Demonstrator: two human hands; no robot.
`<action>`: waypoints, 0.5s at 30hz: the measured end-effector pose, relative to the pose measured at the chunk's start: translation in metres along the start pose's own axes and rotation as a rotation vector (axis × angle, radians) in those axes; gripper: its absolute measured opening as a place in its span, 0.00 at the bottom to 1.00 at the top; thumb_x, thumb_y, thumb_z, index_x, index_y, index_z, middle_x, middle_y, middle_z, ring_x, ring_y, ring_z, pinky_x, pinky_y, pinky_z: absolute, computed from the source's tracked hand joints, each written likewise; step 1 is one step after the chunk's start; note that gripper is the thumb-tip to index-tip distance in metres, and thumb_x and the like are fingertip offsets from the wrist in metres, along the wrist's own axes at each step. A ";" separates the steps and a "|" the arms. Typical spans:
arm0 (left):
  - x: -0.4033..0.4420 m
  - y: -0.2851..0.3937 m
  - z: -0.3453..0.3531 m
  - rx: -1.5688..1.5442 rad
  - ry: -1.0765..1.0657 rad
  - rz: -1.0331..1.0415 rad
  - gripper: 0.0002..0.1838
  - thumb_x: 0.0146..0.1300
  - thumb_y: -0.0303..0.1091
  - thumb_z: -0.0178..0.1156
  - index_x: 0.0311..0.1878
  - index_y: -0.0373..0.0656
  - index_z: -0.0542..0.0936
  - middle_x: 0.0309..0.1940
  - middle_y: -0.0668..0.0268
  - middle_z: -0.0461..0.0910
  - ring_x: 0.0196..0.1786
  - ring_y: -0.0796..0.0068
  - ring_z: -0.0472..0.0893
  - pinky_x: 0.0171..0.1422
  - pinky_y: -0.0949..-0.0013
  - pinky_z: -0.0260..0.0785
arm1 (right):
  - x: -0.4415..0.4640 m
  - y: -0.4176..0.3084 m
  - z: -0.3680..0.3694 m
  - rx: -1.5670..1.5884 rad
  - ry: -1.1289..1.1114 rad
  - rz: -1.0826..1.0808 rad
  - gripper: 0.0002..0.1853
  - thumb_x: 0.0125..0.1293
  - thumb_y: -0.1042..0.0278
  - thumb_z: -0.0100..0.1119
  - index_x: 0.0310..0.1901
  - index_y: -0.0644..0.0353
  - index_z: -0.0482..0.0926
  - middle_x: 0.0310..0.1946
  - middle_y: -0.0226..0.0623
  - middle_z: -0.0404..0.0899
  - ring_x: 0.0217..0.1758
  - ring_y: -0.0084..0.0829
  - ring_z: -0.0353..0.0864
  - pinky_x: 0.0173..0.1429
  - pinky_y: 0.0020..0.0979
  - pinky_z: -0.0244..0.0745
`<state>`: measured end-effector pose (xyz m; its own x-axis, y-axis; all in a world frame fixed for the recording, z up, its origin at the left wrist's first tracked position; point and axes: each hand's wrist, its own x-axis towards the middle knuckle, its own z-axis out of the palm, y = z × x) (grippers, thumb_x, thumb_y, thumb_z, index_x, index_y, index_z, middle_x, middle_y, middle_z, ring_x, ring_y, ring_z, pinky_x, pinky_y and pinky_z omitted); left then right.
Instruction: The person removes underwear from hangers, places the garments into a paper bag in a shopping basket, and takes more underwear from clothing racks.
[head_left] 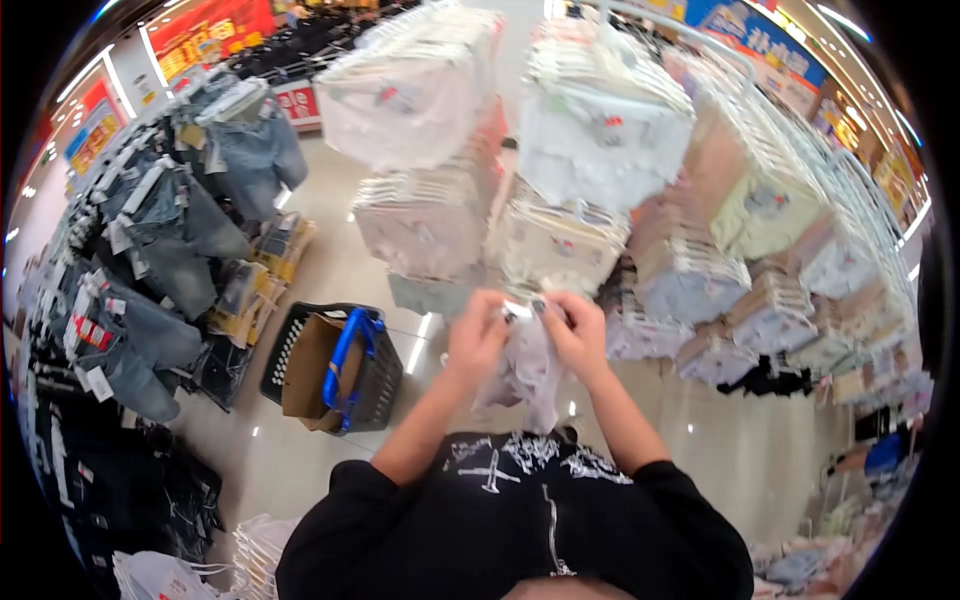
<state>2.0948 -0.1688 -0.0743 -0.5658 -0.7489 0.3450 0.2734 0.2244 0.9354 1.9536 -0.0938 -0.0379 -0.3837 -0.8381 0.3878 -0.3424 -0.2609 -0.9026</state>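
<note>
Both hands hold a pale garment at chest height between hanging racks of clothes.
On a red sign [297, 103] at the back, "ale" can be read; the yellow characters on the red banner [210, 38] and the white ones on the blue banner [745, 35] are too blurred to make out. The pale garment [533, 365] is whitish-lilac, thin and crumpled, hanging in loose folds in front of the black top [515, 520], whose white print is illegible. The left hand [478, 338] and right hand [574, 332] have their fingers pinched on its upper edge, close together. A dark shopping basket [383, 385] with a blue handle stands on the floor.
</note>
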 end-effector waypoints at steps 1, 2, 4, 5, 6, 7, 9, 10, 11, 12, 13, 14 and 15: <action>0.005 0.004 0.003 -0.063 -0.022 0.036 0.11 0.65 0.31 0.48 0.48 0.40 0.66 0.39 0.67 0.73 0.31 0.84 0.70 0.34 0.82 0.63 | 0.003 0.003 -0.004 -0.024 0.028 -0.071 0.08 0.59 0.70 0.56 0.37 0.66 0.78 0.23 0.23 0.73 0.24 0.12 0.64 0.27 0.17 0.60; 0.010 0.009 0.007 -0.129 -0.034 0.055 0.11 0.65 0.32 0.48 0.48 0.40 0.66 0.40 0.65 0.73 0.33 0.83 0.72 0.35 0.81 0.66 | 0.006 -0.004 -0.010 -0.041 0.024 -0.048 0.08 0.59 0.70 0.56 0.37 0.66 0.78 0.23 0.23 0.74 0.25 0.12 0.65 0.28 0.17 0.61; 0.016 0.019 0.011 -0.231 -0.043 0.059 0.10 0.66 0.33 0.48 0.46 0.39 0.66 0.41 0.64 0.73 0.36 0.80 0.74 0.36 0.77 0.70 | 0.012 -0.004 -0.016 0.014 0.007 -0.046 0.07 0.60 0.73 0.55 0.37 0.68 0.78 0.27 0.25 0.75 0.27 0.12 0.68 0.30 0.16 0.63; 0.018 0.024 0.011 -0.265 -0.043 0.048 0.10 0.66 0.33 0.47 0.46 0.38 0.66 0.41 0.63 0.73 0.38 0.79 0.75 0.37 0.75 0.72 | 0.016 0.000 -0.018 0.055 0.006 -0.050 0.07 0.61 0.74 0.55 0.38 0.68 0.77 0.28 0.26 0.76 0.28 0.13 0.69 0.31 0.16 0.64; 0.021 0.026 0.011 -0.296 -0.039 0.038 0.09 0.66 0.32 0.47 0.45 0.38 0.66 0.41 0.63 0.73 0.39 0.78 0.76 0.38 0.73 0.74 | 0.019 0.001 -0.020 0.062 -0.010 -0.066 0.07 0.61 0.74 0.55 0.38 0.68 0.77 0.29 0.27 0.76 0.29 0.13 0.70 0.32 0.16 0.65; 0.023 0.029 0.012 -0.290 -0.017 0.042 0.08 0.66 0.31 0.47 0.45 0.38 0.66 0.40 0.62 0.74 0.39 0.76 0.77 0.39 0.73 0.74 | 0.022 0.002 -0.021 0.071 -0.031 -0.081 0.07 0.61 0.74 0.55 0.38 0.68 0.77 0.30 0.28 0.77 0.30 0.13 0.71 0.32 0.16 0.65; 0.025 0.031 0.010 -0.272 0.033 0.055 0.07 0.65 0.28 0.47 0.44 0.37 0.67 0.38 0.61 0.75 0.39 0.71 0.79 0.40 0.71 0.74 | 0.022 0.003 -0.020 0.096 -0.083 -0.093 0.07 0.61 0.74 0.55 0.39 0.68 0.77 0.31 0.29 0.77 0.31 0.14 0.72 0.33 0.16 0.66; 0.025 0.032 0.008 -0.245 0.048 0.062 0.06 0.65 0.28 0.48 0.43 0.37 0.67 0.38 0.61 0.75 0.39 0.73 0.79 0.40 0.71 0.74 | 0.024 0.003 -0.018 0.110 -0.114 -0.095 0.07 0.61 0.74 0.55 0.39 0.68 0.77 0.32 0.29 0.77 0.31 0.14 0.72 0.34 0.16 0.66; 0.024 0.030 0.004 -0.236 0.062 0.071 0.06 0.65 0.28 0.48 0.42 0.37 0.68 0.37 0.62 0.75 0.39 0.74 0.78 0.41 0.72 0.74 | 0.028 0.002 -0.016 0.123 -0.146 -0.103 0.08 0.61 0.74 0.55 0.39 0.68 0.77 0.32 0.30 0.78 0.32 0.14 0.72 0.34 0.16 0.66; 0.023 0.026 0.000 -0.226 0.077 0.081 0.06 0.64 0.28 0.48 0.42 0.37 0.69 0.37 0.62 0.76 0.39 0.75 0.78 0.41 0.72 0.73 | 0.029 0.006 -0.012 0.153 -0.165 -0.141 0.07 0.61 0.75 0.55 0.39 0.67 0.78 0.33 0.30 0.78 0.33 0.15 0.73 0.35 0.17 0.67; 0.021 0.024 -0.004 -0.216 0.093 0.086 0.06 0.64 0.28 0.49 0.41 0.36 0.69 0.37 0.62 0.76 0.39 0.77 0.77 0.42 0.73 0.73 | 0.031 0.007 -0.007 0.164 -0.188 -0.136 0.07 0.60 0.75 0.55 0.39 0.67 0.78 0.33 0.30 0.78 0.33 0.15 0.73 0.35 0.17 0.67; 0.017 0.024 -0.007 -0.192 0.117 0.079 0.05 0.64 0.28 0.50 0.40 0.36 0.70 0.36 0.63 0.76 0.38 0.78 0.76 0.41 0.74 0.72 | 0.030 0.008 -0.002 0.176 -0.209 -0.125 0.07 0.60 0.75 0.56 0.39 0.67 0.78 0.33 0.30 0.78 0.33 0.15 0.73 0.35 0.17 0.68; 0.013 0.025 -0.010 -0.170 0.141 0.069 0.05 0.63 0.27 0.50 0.38 0.36 0.71 0.35 0.64 0.77 0.38 0.80 0.76 0.41 0.75 0.71 | 0.029 0.009 0.003 0.186 -0.230 -0.112 0.07 0.60 0.75 0.56 0.39 0.67 0.78 0.33 0.31 0.78 0.33 0.15 0.73 0.36 0.17 0.68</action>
<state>2.1020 -0.1798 -0.0471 -0.4301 -0.8178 0.3823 0.4413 0.1790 0.8793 1.9422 -0.1221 -0.0358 -0.1408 -0.8802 0.4533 -0.2002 -0.4230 -0.8837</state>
